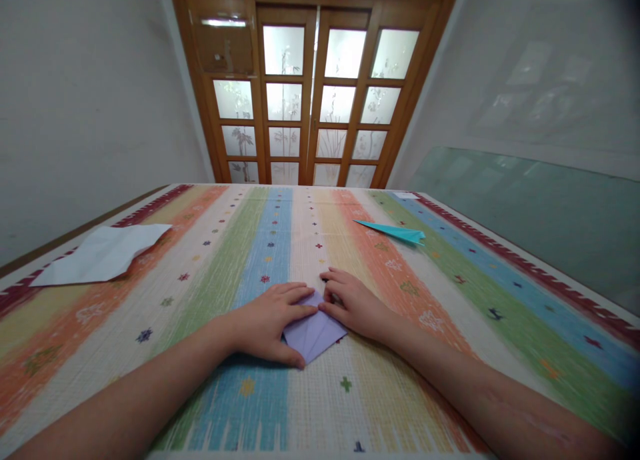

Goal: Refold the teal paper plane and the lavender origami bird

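A folded piece of light purple origami paper lies on the striped cloth in front of me, with crease lines running across it. My left hand presses on its left side, the thumb at the near corner and the fingers over the far part. At the paper's right edge, my right hand has its fingers curled in, with thumb and index finger pinching the edge close to the left fingertips. Part of the paper is hidden under both hands.
The table is covered by a striped, patterned tablecloth. A turquoise folded paper shape lies to the far right. A creased white sheet is on the left. Wooden doors with glass panes stand beyond the table.
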`<state>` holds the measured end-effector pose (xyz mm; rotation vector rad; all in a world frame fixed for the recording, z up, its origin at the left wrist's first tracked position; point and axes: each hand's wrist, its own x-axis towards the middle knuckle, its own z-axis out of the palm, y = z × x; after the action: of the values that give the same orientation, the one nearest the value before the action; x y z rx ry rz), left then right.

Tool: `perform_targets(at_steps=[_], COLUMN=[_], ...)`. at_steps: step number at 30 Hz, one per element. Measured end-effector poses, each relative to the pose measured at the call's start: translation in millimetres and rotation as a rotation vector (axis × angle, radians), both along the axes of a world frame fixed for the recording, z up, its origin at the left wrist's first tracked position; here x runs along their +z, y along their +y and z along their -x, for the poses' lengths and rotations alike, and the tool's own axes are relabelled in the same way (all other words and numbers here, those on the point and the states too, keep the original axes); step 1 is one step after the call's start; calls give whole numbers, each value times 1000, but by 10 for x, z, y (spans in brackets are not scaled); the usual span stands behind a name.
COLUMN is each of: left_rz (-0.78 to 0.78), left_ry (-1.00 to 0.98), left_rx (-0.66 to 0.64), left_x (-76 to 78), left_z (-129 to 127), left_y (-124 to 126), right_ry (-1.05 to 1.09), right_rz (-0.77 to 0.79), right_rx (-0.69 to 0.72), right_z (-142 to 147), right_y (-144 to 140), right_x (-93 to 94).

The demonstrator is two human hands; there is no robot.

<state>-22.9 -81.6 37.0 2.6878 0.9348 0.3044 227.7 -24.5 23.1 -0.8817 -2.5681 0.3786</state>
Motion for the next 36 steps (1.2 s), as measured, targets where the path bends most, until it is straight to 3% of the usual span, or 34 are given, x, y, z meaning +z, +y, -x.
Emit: perform_targets(at_steps=[11, 20, 29, 32, 36], left_rz=[-31, -76, -134, -162, -207], left_ry=[38, 17, -1, 6, 24], left_rx=[55, 25, 75, 127, 324], left_x=[55, 86, 106, 71, 5], left_z=[-8, -42, -55, -62, -58], left_y=[-15, -5, 1, 13, 36], right_ry=[-29, 64, -46, -71, -98], right_rz=[161, -23, 0, -10, -27], right_rx=[26, 233, 378, 386, 368], right_z=[-136, -94, -95, -100, -92], right_y=[68, -7, -73, -62, -81], right_x=[24, 140, 181, 183, 203])
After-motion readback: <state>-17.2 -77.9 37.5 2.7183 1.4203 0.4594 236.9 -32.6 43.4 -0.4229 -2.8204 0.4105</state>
